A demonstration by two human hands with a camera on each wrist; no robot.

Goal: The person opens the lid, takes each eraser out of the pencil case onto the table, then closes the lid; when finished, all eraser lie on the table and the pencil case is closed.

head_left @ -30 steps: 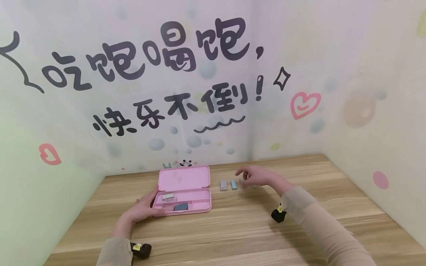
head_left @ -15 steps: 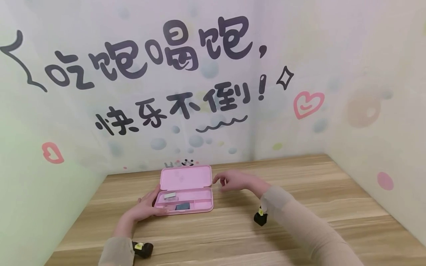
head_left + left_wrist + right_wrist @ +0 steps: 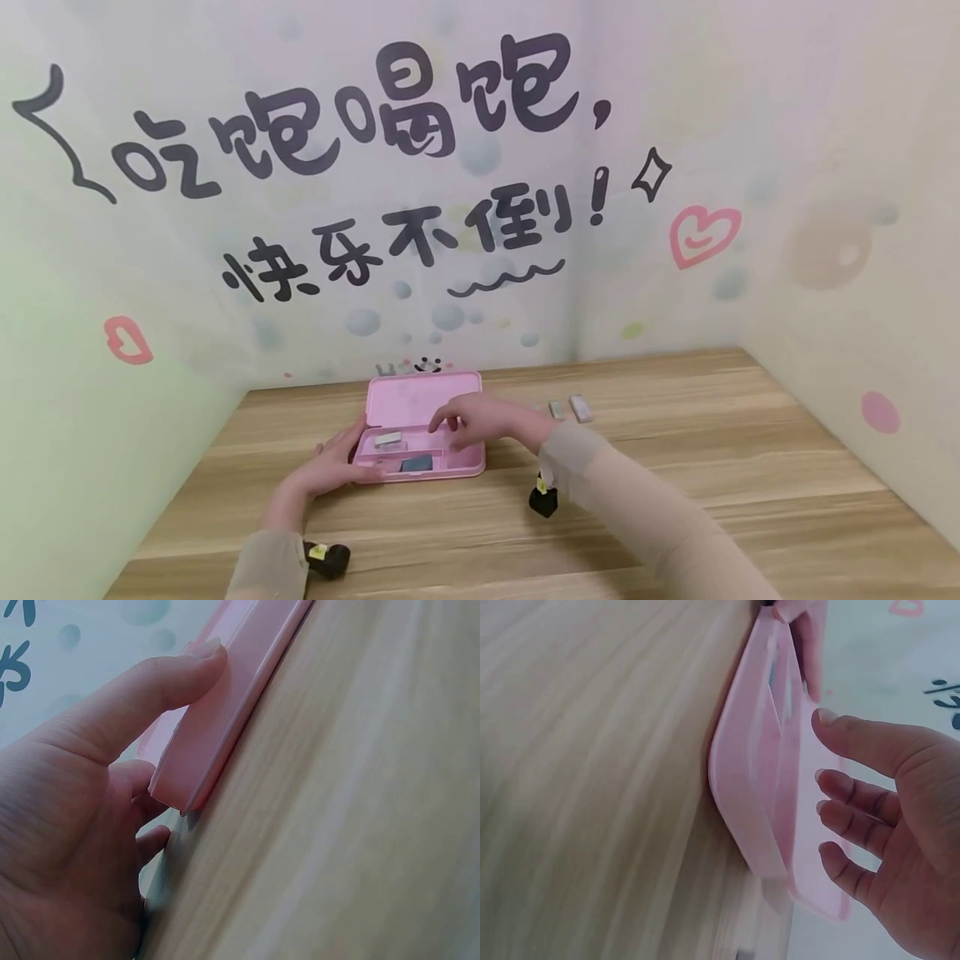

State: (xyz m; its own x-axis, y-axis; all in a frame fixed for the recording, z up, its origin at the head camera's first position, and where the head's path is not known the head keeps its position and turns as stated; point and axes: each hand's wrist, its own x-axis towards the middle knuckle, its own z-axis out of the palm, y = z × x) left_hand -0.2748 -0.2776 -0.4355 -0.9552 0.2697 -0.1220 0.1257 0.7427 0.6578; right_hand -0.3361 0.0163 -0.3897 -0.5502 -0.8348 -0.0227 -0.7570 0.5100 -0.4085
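Two hands: left hand [image 3: 326, 472] grips rectangular pink plastic case [image 3: 417, 439]; right hand [image 3: 487, 417] loosely spread, apparently holding nothing.
Case: beneath right fingers, within left grip.
Technique: best brace left, right fingertips clear of dark grey-blue block [image 3: 417, 463].

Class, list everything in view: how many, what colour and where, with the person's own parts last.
Open rectangular plastic case: 1, pink, on the table
Small rectangular block: 1, whitish, in the case's rear compartment
Larger rectangular block: 1, dark blue-grey, front compartment
Loose small blocks: at least 2, pale, on the table right of the case
Wood-grain table: 1, light brown, under everything
Printed lettering: two lines, black, back wall
Heart outlines: 2, pink, left and right walls' side
Wrist devices: 2, black, one per wrist
Sleeves: 2, beige, on the arms
Left hand: 1, gripping the case's left end
Right hand: 1, over the case
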